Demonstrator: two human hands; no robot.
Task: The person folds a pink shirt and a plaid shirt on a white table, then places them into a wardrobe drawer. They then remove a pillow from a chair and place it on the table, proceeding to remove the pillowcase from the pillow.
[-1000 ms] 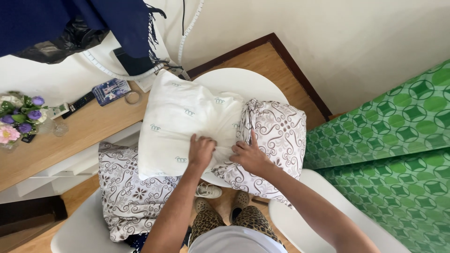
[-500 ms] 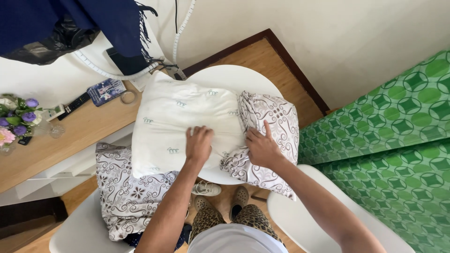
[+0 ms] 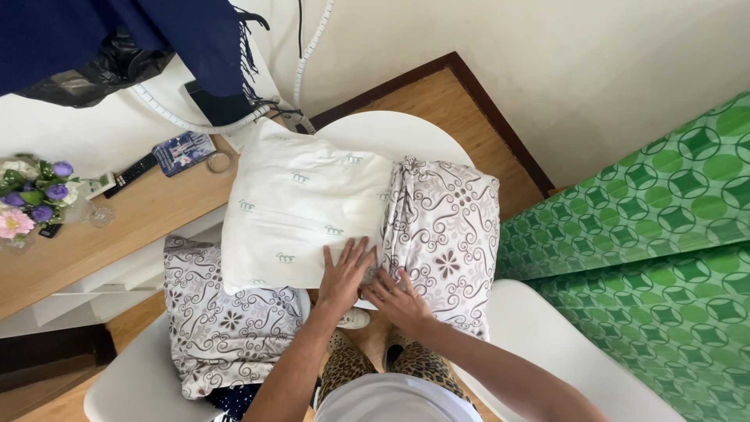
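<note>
Hands had drawn together since a second before: the left hand [image 3: 344, 273] lay flat, fingers spread, on the white pillow [image 3: 301, 207] at center, while the right hand [image 3: 397, 295], at four o'clock, pinched the patterned pillowcase [image 3: 445, 234] edge over the pillow's end, sleeving underway.

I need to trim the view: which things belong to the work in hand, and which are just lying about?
In hand:
left hand
right hand
white pillow
patterned pillowcase

Lying about:
second patterned pillow
flowers
remote control
blue cloth
green bedspread
</note>
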